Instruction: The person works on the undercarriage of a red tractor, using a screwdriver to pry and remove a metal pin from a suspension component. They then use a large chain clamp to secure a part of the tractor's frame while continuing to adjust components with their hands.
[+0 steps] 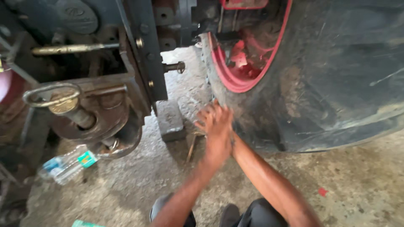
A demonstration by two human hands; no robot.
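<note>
Your left hand [216, 126] reaches forward with its fingers spread and blurred, pressed at the lower edge of the big black tyre [336, 75]; you grasp nothing that shows. Your right hand is hidden behind the left, so I cannot tell its grip. The tyre stands upright on the concrete floor [126, 185], its red rim [235, 80] just above your fingers. A grey block [169, 120] stands just left of them, and a thin stick [191, 147] lies below, pointing away from you.

Soft daylight is falling on the far concrete floor [185, 80], while the machinery on the left is sitting in dim shadow. Motion blur is smearing the left hand [216, 126]. The big tyre [336, 71] is bending at the right edge.
</note>
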